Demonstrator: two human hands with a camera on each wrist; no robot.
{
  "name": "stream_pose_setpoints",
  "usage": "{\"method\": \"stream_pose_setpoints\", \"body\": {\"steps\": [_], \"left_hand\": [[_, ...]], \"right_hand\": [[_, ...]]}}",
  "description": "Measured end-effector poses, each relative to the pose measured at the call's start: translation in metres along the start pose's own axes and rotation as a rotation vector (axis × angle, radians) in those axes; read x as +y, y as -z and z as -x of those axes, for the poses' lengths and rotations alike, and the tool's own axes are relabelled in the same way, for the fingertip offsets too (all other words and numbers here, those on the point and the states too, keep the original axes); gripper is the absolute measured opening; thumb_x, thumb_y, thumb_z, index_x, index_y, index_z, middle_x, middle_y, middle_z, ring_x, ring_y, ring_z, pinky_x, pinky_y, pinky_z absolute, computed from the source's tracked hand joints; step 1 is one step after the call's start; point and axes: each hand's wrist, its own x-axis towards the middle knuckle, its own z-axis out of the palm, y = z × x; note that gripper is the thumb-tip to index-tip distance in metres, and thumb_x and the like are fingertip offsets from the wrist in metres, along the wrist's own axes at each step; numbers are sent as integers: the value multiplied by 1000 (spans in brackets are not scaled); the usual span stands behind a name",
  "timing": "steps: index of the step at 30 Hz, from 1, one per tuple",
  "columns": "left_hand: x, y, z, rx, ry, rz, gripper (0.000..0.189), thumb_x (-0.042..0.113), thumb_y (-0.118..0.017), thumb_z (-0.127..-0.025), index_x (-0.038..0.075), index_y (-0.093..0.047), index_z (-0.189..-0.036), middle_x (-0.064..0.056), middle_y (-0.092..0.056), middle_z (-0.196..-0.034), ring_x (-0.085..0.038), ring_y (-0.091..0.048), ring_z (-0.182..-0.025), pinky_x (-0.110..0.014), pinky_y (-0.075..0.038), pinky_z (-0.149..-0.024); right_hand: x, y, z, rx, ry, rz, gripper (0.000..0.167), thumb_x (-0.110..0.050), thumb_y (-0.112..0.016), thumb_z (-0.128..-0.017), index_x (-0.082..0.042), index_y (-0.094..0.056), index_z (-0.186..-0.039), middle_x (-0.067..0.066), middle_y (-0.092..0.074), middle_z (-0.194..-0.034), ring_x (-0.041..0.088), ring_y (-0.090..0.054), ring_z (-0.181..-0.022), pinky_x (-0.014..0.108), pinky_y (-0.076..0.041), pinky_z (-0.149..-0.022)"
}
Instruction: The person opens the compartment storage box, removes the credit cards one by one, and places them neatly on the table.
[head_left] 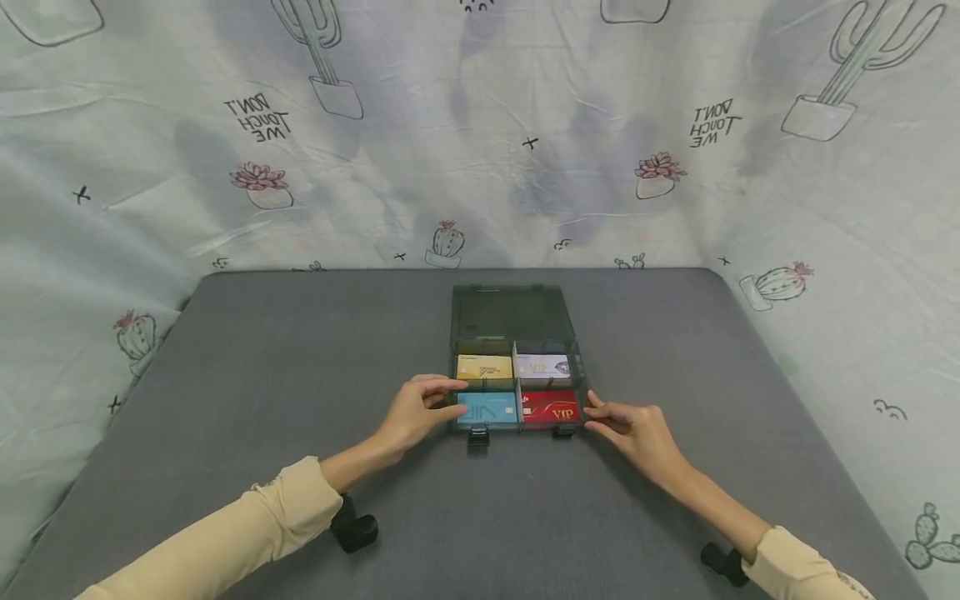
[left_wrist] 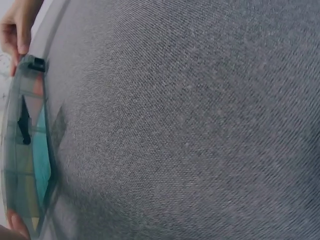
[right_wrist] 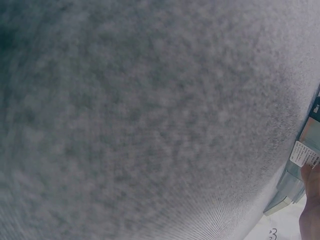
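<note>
A dark green translucent storage box (head_left: 517, 382) lies on the table, its lid (head_left: 512, 312) flipped back away from me. Four compartments hold cards: gold (head_left: 484, 367) back left, pale lilac (head_left: 542, 367) back right, blue (head_left: 487, 410) front left, red "VIP" (head_left: 550, 407) front right. My left hand (head_left: 422, 412) holds the left side, thumb and forefinger at the front-left wall. On the opposite side my right hand (head_left: 633, 429) grips the right wall near the front corner. Black latches (head_left: 478, 437) hang at the front. A white label (right_wrist: 304, 154) shows on the side in the right wrist view.
The grey table (head_left: 300, 350) reaches back to a white curtain (head_left: 480, 167) printed with cacti, which also runs along both sides. Black devices are strapped at the left wrist (head_left: 354, 527) and right wrist (head_left: 723, 564).
</note>
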Motion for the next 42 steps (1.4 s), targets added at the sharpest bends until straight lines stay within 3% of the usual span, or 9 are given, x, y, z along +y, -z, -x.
{"method": "stream_pose_setpoints", "body": {"steps": [4, 11, 19, 24, 27, 30, 36, 39, 42], "left_hand": [[0, -6, -2, 31, -24, -76, 31, 4, -77, -79, 5, -72, -110, -18, -50, -128, -31, -47, -118, -44, -45, -98], [-3, -13, -9, 7, -13, -145, 32, 6, -79, -79, 5, -73, -110, -22, -48, -129, -33, -46, -119, -46, -45, -95], [-2, -15, -17, -21, -36, -268, 37, 12, -84, -73, 8, -74, -108, -14, -50, -108, -26, -41, -103, -39, -38, -82], [0, -15, -20, -51, -48, -336, 37, 13, -84, -73, 8, -75, -108, -10, -49, -95, -25, -37, -101, -37, -35, -80], [3, -16, -20, -66, -38, -357, 37, 13, -84, -73, 6, -74, -108, -16, -53, -105, -28, -37, -110, -43, -37, -91], [7, -17, -20, -81, -14, -362, 37, 12, -83, -74, 4, -74, -109, -24, -48, -121, -32, -35, -119, -50, -35, -100], [8, -19, -22, -117, 20, -354, 36, 12, -81, -77, 5, -73, -111, -26, -38, -127, -34, -30, -122, -52, -36, -100], [6, -17, -22, -136, -7, -356, 34, 13, -79, -79, 5, -72, -112, -26, -38, -127, -34, -28, -123, -53, -36, -99], [6, -12, -19, -142, -102, -393, 32, 12, -77, -81, 0, -71, -111, -28, -46, -124, -36, -28, -126, -54, -38, -99]], "right_hand": [[1, -1, 1, -1, 11, -11, 19, 7, -81, -67, 1, -74, -84, 12, -73, -91, 28, -69, -91, 10, -50, -72], [2, -2, 1, -1, -7, -5, 19, 6, -81, -68, 1, -74, -84, 12, -73, -91, 28, -69, -90, 10, -50, -71], [2, -1, 1, -11, -18, 7, 19, 4, -82, -68, 1, -75, -86, 11, -73, -91, 27, -69, -90, 10, -50, -71], [2, -1, 0, -12, -20, -2, 19, 5, -81, -69, 1, -74, -86, 12, -73, -91, 27, -69, -90, 10, -50, -71], [1, -1, 0, -11, -18, -1, 19, 5, -81, -68, 1, -74, -85, 12, -73, -90, 28, -69, -89, 10, -50, -70], [1, 0, 0, -9, -14, -2, 18, 5, -81, -68, 2, -74, -85, 12, -73, -90, 28, -69, -88, 10, -50, -70], [1, 1, 0, -5, -15, -2, 19, 7, -81, -68, 2, -74, -84, 13, -73, -89, 29, -69, -88, 11, -50, -71], [1, 1, 0, -4, -19, -12, 19, 7, -81, -68, 2, -74, -84, 13, -73, -90, 28, -69, -90, 11, -50, -71], [1, 1, 0, -6, -13, -23, 20, 8, -81, -68, 2, -74, -85, 13, -73, -92, 28, -68, -92, 11, -50, -71]]}}
